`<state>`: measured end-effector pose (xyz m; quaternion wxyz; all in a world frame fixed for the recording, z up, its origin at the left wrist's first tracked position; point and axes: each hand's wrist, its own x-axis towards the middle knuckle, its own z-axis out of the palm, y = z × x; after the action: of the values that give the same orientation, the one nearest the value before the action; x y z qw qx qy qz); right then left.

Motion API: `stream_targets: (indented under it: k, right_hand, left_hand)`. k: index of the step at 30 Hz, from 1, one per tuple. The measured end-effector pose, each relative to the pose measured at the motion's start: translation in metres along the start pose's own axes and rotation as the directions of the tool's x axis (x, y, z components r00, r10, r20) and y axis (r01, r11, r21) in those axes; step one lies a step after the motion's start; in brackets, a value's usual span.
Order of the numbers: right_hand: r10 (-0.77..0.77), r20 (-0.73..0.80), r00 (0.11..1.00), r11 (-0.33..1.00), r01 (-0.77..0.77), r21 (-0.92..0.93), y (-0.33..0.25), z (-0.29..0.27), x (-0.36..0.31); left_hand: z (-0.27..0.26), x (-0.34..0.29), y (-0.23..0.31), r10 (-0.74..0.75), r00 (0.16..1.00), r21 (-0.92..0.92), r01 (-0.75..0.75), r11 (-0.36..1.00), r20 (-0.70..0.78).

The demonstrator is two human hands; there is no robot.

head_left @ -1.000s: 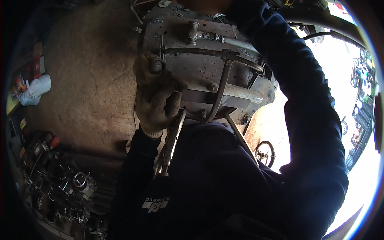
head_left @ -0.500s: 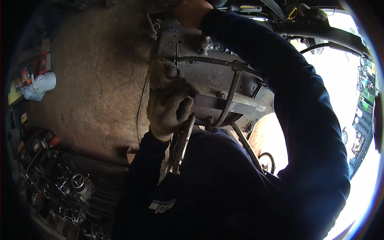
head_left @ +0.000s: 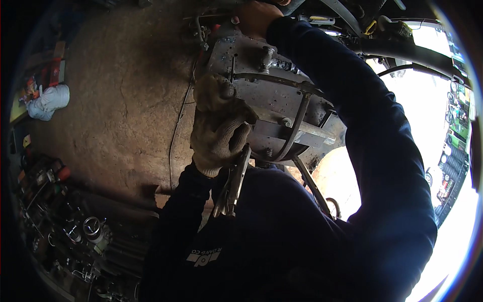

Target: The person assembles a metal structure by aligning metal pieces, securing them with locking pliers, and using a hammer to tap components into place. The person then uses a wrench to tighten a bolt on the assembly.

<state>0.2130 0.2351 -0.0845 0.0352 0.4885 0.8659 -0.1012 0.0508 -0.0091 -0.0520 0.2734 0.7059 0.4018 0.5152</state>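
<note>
My left hand [head_left: 219, 126], in a worn tan knit glove, is curled closed at the left edge of a dark metal plate frame [head_left: 261, 93]. Out of its lower side come the handles of what look like locking pliers [head_left: 237, 183], hanging toward my body; their jaws are hidden. Across the plate runs a bent metal rod [head_left: 297, 126], with a flat bar [head_left: 314, 130] beneath it. My bare right hand [head_left: 259, 19] reaches to the far end of the frame, fingers bent. What it holds is in shadow and I cannot make it out.
Hoses and dark machine parts [head_left: 402, 48] crowd the far right. A thin cable [head_left: 176, 131] lies on the brown floor [head_left: 121, 100] left of the frame. Tools and metal parts [head_left: 90, 229] clutter the lower left. At far left is a person in a light top [head_left: 50, 102].
The frame and both hands sit slightly farther right in view. My right hand has shifted right and a little down, and the pliers' handles hang a little more to the right.
</note>
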Motion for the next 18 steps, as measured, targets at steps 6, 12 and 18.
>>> stream_targets:
  k: [6, 12, 18]
  right_hand:
    - [0.007, 0.054, 0.998, 0.999, -0.009, 0.035, -0.001, -0.007, -0.012]
    - [0.018, 0.12, 0.993, 0.999, -0.022, 0.03, -0.003, -0.004, 0.0]
    - [-0.012, 0.102, 0.995, 1.0, 0.011, 0.012, 0.005, 0.007, 0.012]
  left_hand:
    - [-0.004, 0.009, 0.007, -0.029, 0.998, -0.018, 0.03, 0.999, 0.049]
    - [-0.001, 0.008, 0.008, -0.031, 0.999, 0.023, 0.031, 0.999, 0.009]
    - [-0.001, 0.011, 0.009, -0.061, 0.997, -0.002, 0.061, 0.998, 0.041]
